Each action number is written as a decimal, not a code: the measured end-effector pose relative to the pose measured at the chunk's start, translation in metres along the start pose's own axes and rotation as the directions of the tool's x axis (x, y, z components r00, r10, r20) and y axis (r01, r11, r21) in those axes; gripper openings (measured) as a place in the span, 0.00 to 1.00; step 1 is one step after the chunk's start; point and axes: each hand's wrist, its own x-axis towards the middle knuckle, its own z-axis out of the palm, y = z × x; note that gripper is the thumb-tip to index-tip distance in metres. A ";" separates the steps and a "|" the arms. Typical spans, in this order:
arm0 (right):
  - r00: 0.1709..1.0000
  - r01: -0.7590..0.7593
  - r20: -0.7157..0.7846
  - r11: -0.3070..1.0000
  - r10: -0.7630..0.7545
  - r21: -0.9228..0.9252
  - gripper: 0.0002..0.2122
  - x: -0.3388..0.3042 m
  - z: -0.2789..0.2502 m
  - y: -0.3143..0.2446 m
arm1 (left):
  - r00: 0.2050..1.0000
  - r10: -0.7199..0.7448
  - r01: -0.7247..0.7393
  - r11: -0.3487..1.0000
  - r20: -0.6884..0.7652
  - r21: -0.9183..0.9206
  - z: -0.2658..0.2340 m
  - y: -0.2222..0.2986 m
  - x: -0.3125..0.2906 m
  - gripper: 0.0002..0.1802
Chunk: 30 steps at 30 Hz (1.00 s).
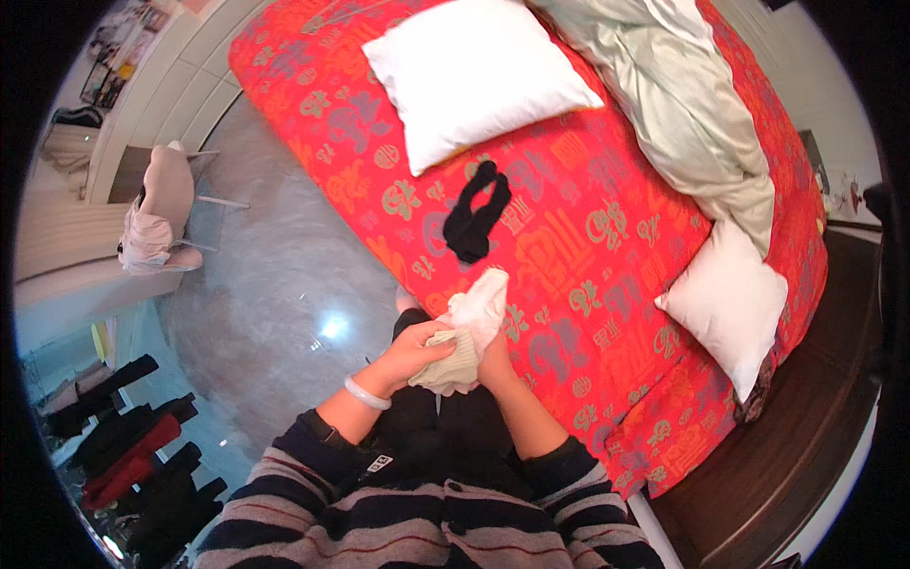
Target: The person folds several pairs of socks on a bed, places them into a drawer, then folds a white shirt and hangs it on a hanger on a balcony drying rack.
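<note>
We've pale sock bundle at ctr, btwn hands; L hand grip pinching ribbed cuff, R hand grip part-hidden, can't tell. Prob. midway: bundle loose; black socks, 12 o'clock on red bed, lie unrolled.

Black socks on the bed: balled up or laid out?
Laid out: the black socks show two lengths, with red patterned bedspread visible between them.
</note>
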 end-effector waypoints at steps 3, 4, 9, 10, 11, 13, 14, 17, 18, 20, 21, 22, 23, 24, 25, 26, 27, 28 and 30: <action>0.952 0.146 0.302 0.801 0.046 -0.581 0.26 0.019 0.027 -0.032 | 0.991 0.124 -0.131 0.967 -0.048 -0.216 -0.018 0.019 -0.024 0.15; 0.935 -0.015 0.329 0.943 0.131 -0.334 0.26 0.022 0.041 -0.045 | 0.988 0.130 -0.141 0.977 -0.080 -0.159 -0.024 0.028 -0.033 0.15; 0.715 -0.641 0.637 0.634 0.288 0.433 0.22 0.037 0.105 -0.107 | 0.986 0.139 -0.151 0.980 -0.094 -0.129 -0.072 0.086 -0.087 0.15; 0.665 -0.708 0.710 0.496 0.231 0.502 0.21 0.039 0.121 -0.117 | 0.990 0.104 -0.118 0.982 -0.097 -0.149 -0.082 0.099 -0.102 0.15; 0.650 -0.698 0.737 0.532 0.187 0.480 0.19 0.040 0.135 -0.123 | 0.987 0.109 -0.122 0.987 -0.114 -0.106 -0.091 0.111 -0.120 0.16; 0.488 -0.663 0.873 0.649 -0.005 0.375 0.21 0.054 0.143 -0.120 | 0.975 0.157 -0.163 0.986 -0.155 -0.028 -0.116 0.139 -0.157 0.17; 0.423 -0.562 0.902 0.806 0.084 0.188 0.21 0.069 0.125 -0.113 | 0.967 0.190 -0.197 0.980 -0.172 -0.026 -0.130 0.149 -0.178 0.17; 0.847 -0.075 0.527 0.997 0.063 0.000 0.16 0.128 0.080 -0.060 | 0.891 0.328 -0.327 0.943 -0.313 0.059 -0.183 0.171 -0.246 0.16; 0.976 -0.035 0.181 0.915 0.117 -0.403 0.20 0.161 0.067 -0.038 | 0.870 0.351 -0.349 0.934 -0.345 0.071 -0.201 0.175 -0.265 0.16; 0.829 -0.222 -0.546 0.825 -0.121 -0.519 0.42 0.194 0.051 0.011 | 0.768 0.442 -0.453 0.887 -0.464 0.095 -0.237 0.183 -0.292 0.16; 0.785 -0.374 -0.619 0.815 0.025 -0.442 0.51 0.210 0.046 0.029 | 0.718 0.417 -0.436 0.894 -0.557 0.107 -0.257 0.190 -0.301 0.16; 0.704 -0.446 -0.710 0.787 0.014 -0.427 0.57 0.228 0.056 0.046 | 0.674 0.395 -0.430 0.897 -0.624 0.104 -0.275 0.195 -0.309 0.16; 0.672 -0.536 -0.724 0.779 0.159 -0.326 0.55 0.247 0.067 0.057 | 0.630 0.366 -0.418 0.903 -0.685 0.099 -0.294 0.203 -0.315 0.16; 0.578 -0.678 -0.733 0.711 0.358 -0.187 0.54 0.265 0.075 0.064 | 0.605 0.376 -0.442 0.892 -0.701 0.097 -0.312 0.214 -0.316 0.16; 0.513 -0.757 -0.754 0.629 0.409 -0.174 0.52 0.278 0.085 0.071 | 0.582 0.386 -0.469 0.878 -0.716 0.093 -0.331 0.228 -0.315 0.15; 0.434 -0.823 -0.801 0.543 0.412 -0.167 0.49 0.293 0.094 0.078 | 0.561 0.401 -0.506 0.859 -0.724 0.083 -0.349 0.242 -0.314 0.15; 0.416 -0.813 -0.788 0.574 0.454 -0.099 0.43 0.300 0.099 0.086 | 0.528 0.377 -0.497 0.864 -0.761 0.083 -0.368 0.259 -0.308 0.14; 0.331 -0.849 -0.829 0.525 0.451 -0.054 0.30 0.311 0.104 0.093 | 0.527 0.399 -0.503 0.858 -0.750 0.104 -0.387 0.278 -0.302 0.14; 0.489 -0.730 -0.700 0.683 0.520 -0.002 0.15 0.321 0.094 0.100 | 0.516 0.430 -0.507 0.850 -0.741 0.140 -0.426 0.328 -0.291 0.15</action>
